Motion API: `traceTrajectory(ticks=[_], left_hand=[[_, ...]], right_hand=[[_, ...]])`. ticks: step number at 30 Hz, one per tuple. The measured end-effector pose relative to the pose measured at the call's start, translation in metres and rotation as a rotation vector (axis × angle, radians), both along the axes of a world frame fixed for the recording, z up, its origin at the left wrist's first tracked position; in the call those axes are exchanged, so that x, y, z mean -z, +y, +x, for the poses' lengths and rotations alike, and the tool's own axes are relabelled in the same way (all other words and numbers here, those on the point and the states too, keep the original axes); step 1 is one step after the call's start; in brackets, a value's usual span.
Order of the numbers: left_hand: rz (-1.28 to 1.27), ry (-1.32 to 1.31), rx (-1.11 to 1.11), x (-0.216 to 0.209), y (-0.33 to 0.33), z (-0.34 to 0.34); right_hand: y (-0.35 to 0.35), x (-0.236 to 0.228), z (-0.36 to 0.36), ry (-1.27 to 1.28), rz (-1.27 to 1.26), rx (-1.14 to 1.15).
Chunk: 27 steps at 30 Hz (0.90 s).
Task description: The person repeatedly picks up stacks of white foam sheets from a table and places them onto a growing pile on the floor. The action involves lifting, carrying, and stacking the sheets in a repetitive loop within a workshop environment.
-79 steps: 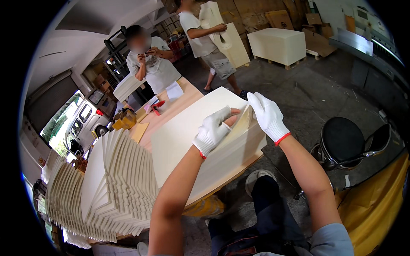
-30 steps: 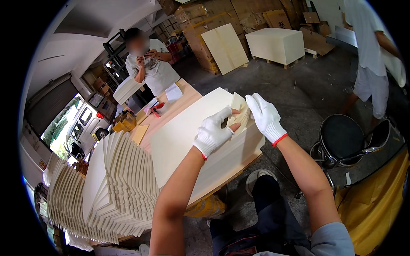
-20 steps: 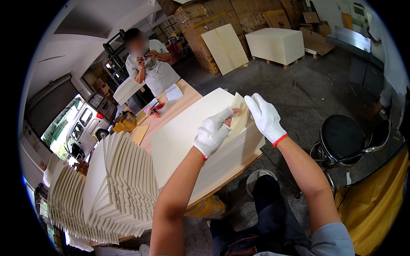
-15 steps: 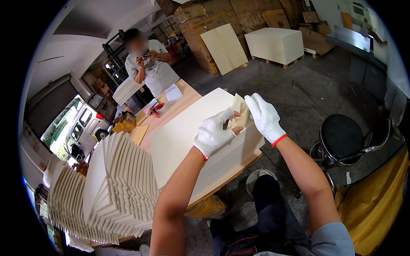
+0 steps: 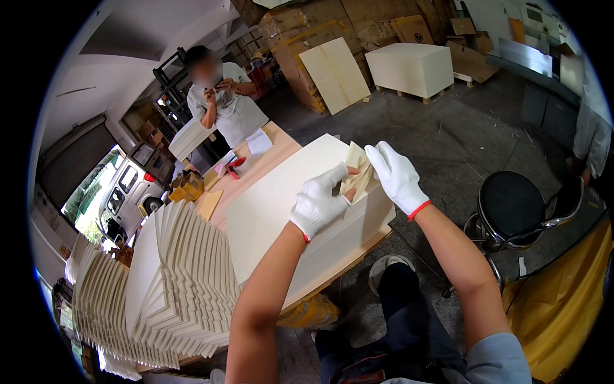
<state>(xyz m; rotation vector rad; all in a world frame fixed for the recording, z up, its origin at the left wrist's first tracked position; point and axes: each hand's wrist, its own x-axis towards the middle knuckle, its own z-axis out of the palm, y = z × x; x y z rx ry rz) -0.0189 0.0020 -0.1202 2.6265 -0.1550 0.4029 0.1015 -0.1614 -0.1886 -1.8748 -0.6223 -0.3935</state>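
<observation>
My left hand [image 5: 322, 196], in a white knit glove with bare thumb and index fingertips, rests at the far right corner of a stack of large cream sheets [image 5: 275, 198]. Its thumb and index finger curve around a small bundle of thin cream pieces [image 5: 355, 168], fanned at the corner. Whether these are loose or part of the stack's sheets, I cannot tell. My right hand [image 5: 395, 176], gloved in white with a red cuff, is open beside the bundle. Its fingers are straight and close together, fingertips near the pieces' right edge.
Fanned piles of cream sheets [image 5: 176, 275] lie at the left. Across the wooden table [image 5: 281, 137] a person [image 5: 224, 105] stands near a red tool [image 5: 236, 168] and papers [image 5: 259, 142]. A black stool [image 5: 511, 201] stands right; a large cream block [image 5: 412, 69] sits on a pallet behind.
My left thumb has shifted slightly and points more upward against the cream pieces, which look a little more spread. My right hand has barely moved.
</observation>
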Motion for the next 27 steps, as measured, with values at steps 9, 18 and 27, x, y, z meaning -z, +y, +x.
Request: traceTrajectory(ticks=[9,18,27], left_hand=[[0.075,-0.001,-0.011,0.002,-0.001,-0.003],[0.209,0.017,-0.122,0.005,0.009,0.031],[-0.157,0.158,-0.007,0.006,0.009,0.013]], right_hand=[[-0.04,-0.006,-0.001,-0.088,-0.46,-0.058],[-0.027,-0.01,0.015,-0.459,-0.305,-0.097],[-0.003,-0.003,0.004,0.193,0.022,-0.132]])
